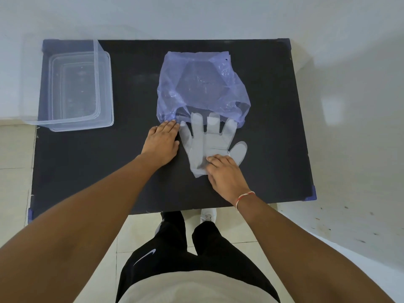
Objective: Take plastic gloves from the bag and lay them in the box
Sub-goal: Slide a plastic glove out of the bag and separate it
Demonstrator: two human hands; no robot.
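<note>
A translucent purple plastic bag [201, 84] lies flat in the middle of the black table, its mouth facing me. A clear plastic glove [209, 141] lies half out of that mouth, fingertips still under the bag's edge, thumb pointing right. My right hand [225, 176] presses down on the glove's cuff with the fingers flat. My left hand [162, 143] rests palm down just left of the glove, its fingertips on the bag's lower left corner. A clear plastic box [72, 88] stands at the table's far left with nothing visible in it.
The black table [87, 171] has purple corner caps and ends just in front of my legs. White wall runs behind it and light tiled floor surrounds it. A thread bracelet sits on my right wrist.
</note>
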